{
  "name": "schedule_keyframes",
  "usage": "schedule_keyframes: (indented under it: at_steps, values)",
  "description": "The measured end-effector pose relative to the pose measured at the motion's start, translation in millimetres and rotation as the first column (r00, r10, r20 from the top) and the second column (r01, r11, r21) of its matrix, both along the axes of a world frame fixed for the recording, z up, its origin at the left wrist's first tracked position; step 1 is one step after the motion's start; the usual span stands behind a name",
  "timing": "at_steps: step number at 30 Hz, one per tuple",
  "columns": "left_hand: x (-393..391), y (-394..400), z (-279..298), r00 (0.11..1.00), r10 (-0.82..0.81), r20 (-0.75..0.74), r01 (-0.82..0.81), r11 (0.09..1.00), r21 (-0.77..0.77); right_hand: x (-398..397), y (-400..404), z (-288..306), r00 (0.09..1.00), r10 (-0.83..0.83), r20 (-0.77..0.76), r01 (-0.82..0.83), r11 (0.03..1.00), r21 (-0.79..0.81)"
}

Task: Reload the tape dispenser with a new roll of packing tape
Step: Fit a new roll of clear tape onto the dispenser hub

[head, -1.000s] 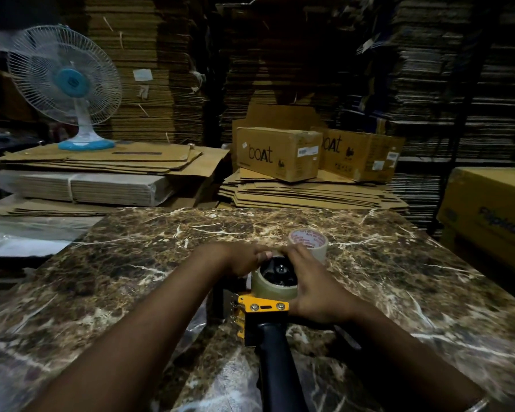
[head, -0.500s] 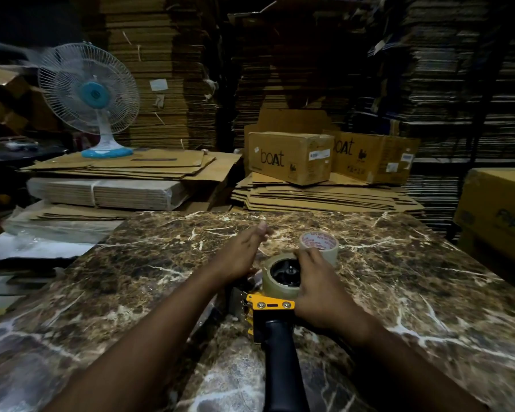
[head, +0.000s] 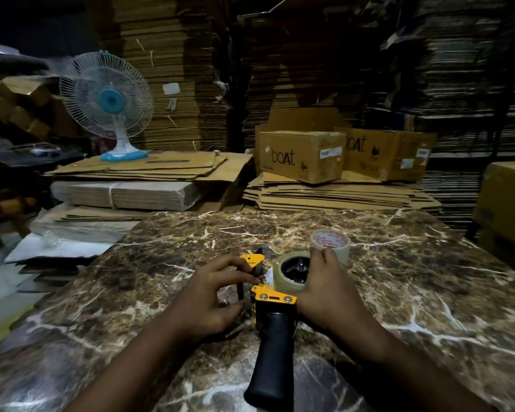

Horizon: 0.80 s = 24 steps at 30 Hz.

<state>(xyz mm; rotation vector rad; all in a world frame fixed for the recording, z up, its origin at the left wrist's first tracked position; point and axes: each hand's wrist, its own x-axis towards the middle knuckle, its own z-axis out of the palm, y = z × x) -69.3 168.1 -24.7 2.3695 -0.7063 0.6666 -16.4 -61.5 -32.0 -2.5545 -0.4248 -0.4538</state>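
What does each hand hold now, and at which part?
Left hand pinches the tape dispenser at its yellow front end; right hand grips the tape roll mounted on it.

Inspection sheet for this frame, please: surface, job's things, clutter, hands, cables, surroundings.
Surface: brown marble table.
Job's things: yellow tape dispenser lying on table, tape roll on its hub; second roll behind.
Clutter: plastic sheet left of table.
Hands: left hand pinches the dispenser's front end; right hand grips the mounted roll.
Cables: nothing seen.
Surroundings: fan, boat cartons, stacked flat cardboard.
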Motion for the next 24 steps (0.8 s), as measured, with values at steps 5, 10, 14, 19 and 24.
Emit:
schedule_keyframes:
  at_steps: [5, 10, 14, 19, 24]
  values:
    - [4, 1, 0, 0.997, 0.047, 0.064, -0.051, 0.997, 0.056, -1, 0, 3, 1.000, 0.007, -0.021, -0.008, 1.000, -0.014]
    - [0, 0, -2, 0.995, 0.071, 0.074, -0.074, 0.996, 0.042, -3, 1, 3, 1.000, -0.004, -0.017, 0.003, 1.000, -0.021]
    - [-11, 7, -2, 0.997, 0.080, 0.019, -0.078, 0.993, -0.086, -2, 3, 3, 0.999, -0.043, -0.021, 0.042, 0.998, -0.045]
    - [-8, -2, 7, 0.991, 0.121, -0.054, -0.131, 0.960, -0.246, -5, 2, 5, 0.998, -0.044, -0.035, 0.042, 0.998, -0.045]
    - [13, -12, 34, 0.948, 0.235, -0.215, -0.271, 0.950, -0.158, -6, 2, 7, 0.997, -0.041, -0.061, 0.038, 0.998, -0.050]
